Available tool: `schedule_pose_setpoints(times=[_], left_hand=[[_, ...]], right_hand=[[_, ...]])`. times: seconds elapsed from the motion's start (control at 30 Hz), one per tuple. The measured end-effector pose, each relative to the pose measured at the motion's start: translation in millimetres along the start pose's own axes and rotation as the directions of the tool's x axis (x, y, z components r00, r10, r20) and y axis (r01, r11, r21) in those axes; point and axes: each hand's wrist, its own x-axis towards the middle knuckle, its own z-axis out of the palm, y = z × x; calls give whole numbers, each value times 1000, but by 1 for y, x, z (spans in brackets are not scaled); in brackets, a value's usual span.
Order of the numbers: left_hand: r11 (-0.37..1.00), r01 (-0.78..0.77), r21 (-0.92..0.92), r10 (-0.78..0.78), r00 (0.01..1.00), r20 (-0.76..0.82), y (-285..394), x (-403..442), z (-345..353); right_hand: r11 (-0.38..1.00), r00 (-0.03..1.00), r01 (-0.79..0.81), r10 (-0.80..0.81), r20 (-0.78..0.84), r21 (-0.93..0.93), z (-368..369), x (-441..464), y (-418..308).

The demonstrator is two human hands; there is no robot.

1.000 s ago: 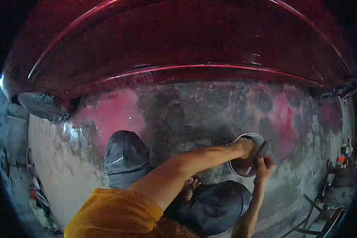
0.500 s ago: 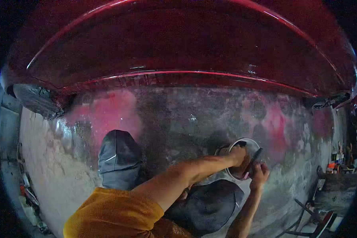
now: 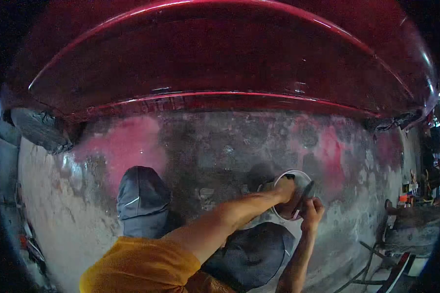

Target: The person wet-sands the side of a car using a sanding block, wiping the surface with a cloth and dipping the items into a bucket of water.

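Note:
My left arm reaches across my knees, and my left hand is down inside a round bucket with a pale rim. Its fingers are hidden in there, so I cannot tell what they hold. At the bucket's right side, my right hand is closed on a dark flat strip, which stands tilted at the rim. A small pale pink bit shows beside that hand, too small to name. Brown, murky contents are visible within the bucket.
A glossy dark red car body panel arches over the far side, with a tyre at left. Pink stains mark the wet concrete floor. Metal frame pieces and cluttered small items lie at right.
The view has shifted slightly, so the bucket and hands appear a little further left. My left hand is still in the bucket, and my right hand still grips the dark strip.

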Motion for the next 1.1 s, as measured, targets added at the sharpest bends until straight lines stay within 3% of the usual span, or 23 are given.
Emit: schedule_pose_setpoints(times=[0.1, 0.2, 0.3, 0.37, 0.47, 0.53, 0.6, 0.67, 0.7, 0.8, 0.83, 0.93, 0.97, 1.03, 1.07, 1.1], left_hand=[[983, -173, -57, 156, 962, -225, -4, -9, -2], [979, -180, 99, 189, 978, -90, -4, -7, -8], [986, 49, -160, -42, 998, 43, -2, -14, -19], [991, 30, -129, -26, 999, 31, -5, 0, 10], [968, 96, -234, -91, 995, 29, -7, 26, 49], [980, 41, -192, -17, 992, 122, -10, 13, 27], [974, 107, -199, -100, 994, 44, 2, -8, -5], [942, 17, -336, -22, 1000, -9, -2, -15, -23], [897, -54, -439, 43, 998, -35, -14, 18, 20], [925, 41, -378, -28, 999, 39, 0, -16, -37], [944, -12, -329, 15, 1000, 7, 4, -31, -57], [934, -63, -352, 49, 998, -48, -3, -16, -41], [927, -60, -370, -10, 983, -184, 0, -18, -33], [949, -70, -306, 32, 991, -126, -9, -21, -23], [959, -77, -274, 51, 994, -100, -13, -18, -18], [971, -143, -190, 131, 989, -71, -20, -9, -9]], right_hand=[[1000, 1000, -14, 14, 12, 19, 2, -1, -2], [995, 997, -77, 75, 36, 61, 8, -10, -24], [994, 997, -71, 70, 23, 79, 10, -10, -21], [997, 997, -80, 80, 18, 23, 7, -8, -16], [998, 998, -59, 59, 22, 13, 7, -10, -19], [999, 1000, -20, 20, 12, 41, 6, -12, -22], [997, 998, -57, 56, 23, 50, 5, -14, -28], [985, 992, -118, 111, 64, 124, 1, -16, -35], [975, 987, -150, 139, 82, 161, 0, -18, -40], [946, 973, -231, 231, 24, 228, 5, -28, -65], [943, 973, -232, 226, 56, 238, 1, -27, -59], [974, 969, -212, 220, 111, -77, -3, -17, -35], [889, 990, 67, -4, 140, -454, -10, -1, -5], [898, 996, 1, 40, 83, -441, 8, -5, 0], [894, 978, -75, 153, 145, -441, 26, -13, -47], [885, 979, -39, 126, 158, -464, 27, -6, -45]])
